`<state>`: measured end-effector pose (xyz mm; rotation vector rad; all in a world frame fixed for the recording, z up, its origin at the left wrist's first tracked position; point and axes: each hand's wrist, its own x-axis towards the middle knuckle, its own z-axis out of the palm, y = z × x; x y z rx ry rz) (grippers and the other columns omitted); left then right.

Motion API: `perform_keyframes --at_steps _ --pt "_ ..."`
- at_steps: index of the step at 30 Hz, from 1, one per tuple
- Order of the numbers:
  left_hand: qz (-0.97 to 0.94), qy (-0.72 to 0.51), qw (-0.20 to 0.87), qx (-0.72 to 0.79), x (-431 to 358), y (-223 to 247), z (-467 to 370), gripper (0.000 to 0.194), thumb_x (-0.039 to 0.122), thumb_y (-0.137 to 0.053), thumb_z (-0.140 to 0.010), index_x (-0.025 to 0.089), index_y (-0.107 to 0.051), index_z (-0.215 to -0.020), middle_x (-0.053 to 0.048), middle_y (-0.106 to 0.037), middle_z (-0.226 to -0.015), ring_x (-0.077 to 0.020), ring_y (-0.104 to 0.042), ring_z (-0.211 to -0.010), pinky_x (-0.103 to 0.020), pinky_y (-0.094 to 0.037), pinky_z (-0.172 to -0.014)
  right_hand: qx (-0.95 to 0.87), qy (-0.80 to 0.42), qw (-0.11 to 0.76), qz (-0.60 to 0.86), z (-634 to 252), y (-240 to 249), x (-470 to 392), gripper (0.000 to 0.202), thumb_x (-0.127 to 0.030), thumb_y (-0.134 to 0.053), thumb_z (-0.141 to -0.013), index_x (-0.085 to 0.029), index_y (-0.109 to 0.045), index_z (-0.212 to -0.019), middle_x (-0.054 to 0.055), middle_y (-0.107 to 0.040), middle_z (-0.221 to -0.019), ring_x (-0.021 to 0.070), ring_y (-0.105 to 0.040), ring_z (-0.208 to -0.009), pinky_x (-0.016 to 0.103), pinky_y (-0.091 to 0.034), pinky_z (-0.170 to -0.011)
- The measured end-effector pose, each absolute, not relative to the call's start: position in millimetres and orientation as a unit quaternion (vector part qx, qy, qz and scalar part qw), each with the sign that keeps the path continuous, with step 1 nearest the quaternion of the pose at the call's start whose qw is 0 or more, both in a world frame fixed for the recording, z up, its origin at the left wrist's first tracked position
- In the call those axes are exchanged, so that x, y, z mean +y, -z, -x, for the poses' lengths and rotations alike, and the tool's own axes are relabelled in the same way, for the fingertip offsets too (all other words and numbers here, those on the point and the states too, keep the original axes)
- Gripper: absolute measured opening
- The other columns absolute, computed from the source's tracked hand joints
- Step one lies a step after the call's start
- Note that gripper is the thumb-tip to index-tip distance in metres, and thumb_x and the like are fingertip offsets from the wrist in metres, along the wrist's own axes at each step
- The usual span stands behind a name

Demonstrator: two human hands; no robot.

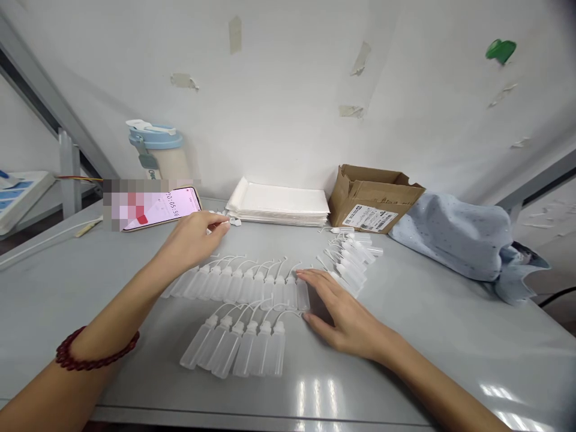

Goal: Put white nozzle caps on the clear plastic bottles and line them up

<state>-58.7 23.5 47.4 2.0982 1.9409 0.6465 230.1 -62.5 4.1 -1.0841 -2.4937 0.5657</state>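
Note:
My left hand (195,239) reaches to the back of the table, thumb and fingertips pinched at a small white cap (227,223). More small white pieces (235,221) lie right beside those fingertips. My right hand (339,309) has its thumb and fingers apart around the right end of a row of translucent plastic dropper bottles (247,287). Its fingertips are at the top of the last bottle (303,294); whether they press on it I cannot tell. In front lies a shorter group of the same bottles (258,351), each with a thin cap strap.
More bottles (351,267) lie at the right, before an opened cardboard box (373,201). White padded envelopes (281,204) are stacked at the wall. A phone (168,207) with a timer and a blue-lidded tumbler (159,150) stand back left; blue cloth (454,240) lies right.

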Motion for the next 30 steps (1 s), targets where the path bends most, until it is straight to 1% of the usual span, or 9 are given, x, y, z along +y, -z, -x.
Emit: perform_keyframes --at_steps 4,6,8,11,15,18,21,26,30 --pt "-0.693 -0.279 0.217 0.628 17.6 -47.9 49.2 0.040 0.047 -0.049 -0.079 0.018 -0.067 -0.099 -0.006 -0.068 -0.098 -0.0234 -0.060 -0.083 -0.032 -0.044 -0.075 -0.869 -0.230 0.181 0.400 -229.0 -7.3 -62.3 0.056 -0.017 -0.053 -0.085 -0.017 -0.033 -0.137 0.014 -0.048 -0.134 0.0245 -0.043 -0.125 0.044 -0.040 -0.105" --pt "-0.678 -0.298 0.286 0.608 14.8 -46.9 46.2 0.041 0.048 -0.052 -0.079 0.018 -0.065 -0.105 -0.006 -0.066 -0.091 -0.0225 -0.058 -0.084 -0.032 -0.044 -0.074 -0.861 -0.246 0.183 0.407 -230.9 -8.1 -61.9 0.056 -0.020 -0.056 -0.085 -0.019 -0.034 -0.136 0.013 -0.049 -0.132 0.0249 -0.045 -0.123 0.044 -0.042 -0.102" --pt "-0.650 -0.304 0.372 0.589 11.8 -45.6 43.2 0.043 0.048 -0.055 -0.079 0.018 -0.062 -0.109 -0.004 -0.062 -0.081 -0.0200 -0.057 -0.077 -0.031 -0.043 -0.069 -0.850 -0.258 0.200 0.413 -233.9 -8.5 -61.4 0.056 -0.021 -0.059 -0.084 -0.022 -0.036 -0.134 0.012 -0.049 -0.130 0.0249 -0.047 -0.120 0.044 -0.042 -0.101" --pt "-0.593 -0.317 0.510 0.536 6.4 -43.7 35.7 0.037 0.044 -0.060 -0.080 0.016 -0.064 -0.103 -0.001 -0.055 -0.072 -0.0145 -0.050 -0.065 -0.029 -0.042 -0.065 -0.829 -0.269 0.251 0.422 -237.9 -10.2 -61.5 0.056 -0.020 -0.062 -0.081 -0.027 -0.038 -0.132 0.009 -0.051 -0.128 0.0247 -0.049 -0.117 0.045 -0.044 -0.097" --pt "-0.505 -0.366 0.635 0.457 -2.7 -42.2 19.5 0.025 0.034 -0.070 -0.076 0.016 -0.066 -0.092 0.000 -0.057 -0.077 -0.0109 -0.054 -0.070 -0.027 -0.044 -0.074 -0.777 -0.317 0.348 0.418 -238.0 -14.5 -64.0 0.049 -0.011 -0.059 -0.080 -0.031 -0.045 -0.123 0.007 -0.049 -0.132 0.0249 -0.046 -0.122 0.041 -0.046 -0.090" --pt "-0.477 -0.381 0.672 0.419 -10.9 -42.6 7.1 0.022 0.031 -0.075 -0.072 0.017 -0.067 -0.088 0.001 -0.062 -0.082 -0.0116 -0.061 -0.078 -0.027 -0.045 -0.084 -0.710 -0.410 0.408 0.401 -234.8 -17.4 -65.6 0.043 -0.008 -0.055 -0.081 -0.031 -0.048 -0.116 0.006 -0.043 -0.136 0.0232 -0.051 -0.118 0.041 -0.045 -0.092" --pt "-0.485 -0.382 0.675 0.405 -19.5 -42.4 -3.0 0.023 0.033 -0.077 -0.071 0.018 -0.067 -0.085 0.001 -0.067 -0.080 -0.0142 -0.066 -0.080 -0.029 -0.048 -0.085 -0.654 -0.486 0.430 0.387 -231.0 -20.5 -66.6 0.039 -0.005 -0.053 -0.079 -0.030 -0.050 -0.108 0.004 -0.040 -0.136 0.0200 -0.060 -0.106 0.040 -0.046 -0.090" --pt "-0.543 -0.319 0.642 0.437 -28.5 -36.3 -13.9 0.027 0.038 -0.074 -0.073 0.019 -0.067 -0.091 -0.004 -0.074 -0.083 -0.0197 -0.067 -0.088 -0.034 -0.048 -0.086 -0.603 -0.566 0.437 0.354 -226.7 -22.8 -68.2 0.039 0.000 -0.048 -0.072 -0.029 -0.051 -0.099 0.002 -0.044 -0.126 0.0187 -0.063 -0.098 0.034 -0.048 -0.078" --pt "-0.562 -0.280 0.633 0.454 -30.8 -33.4 -18.1 0.026 0.032 -0.073 -0.072 0.019 -0.068 -0.095 -0.004 -0.075 -0.085 -0.0205 -0.068 -0.088 -0.034 -0.048 -0.086 -0.569 -0.603 0.451 0.331 -226.2 -19.4 -67.3 0.038 0.001 -0.048 -0.069 -0.027 -0.052 -0.095 0.000 -0.049 -0.117 0.0140 -0.062 -0.089 0.030 -0.046 -0.076"
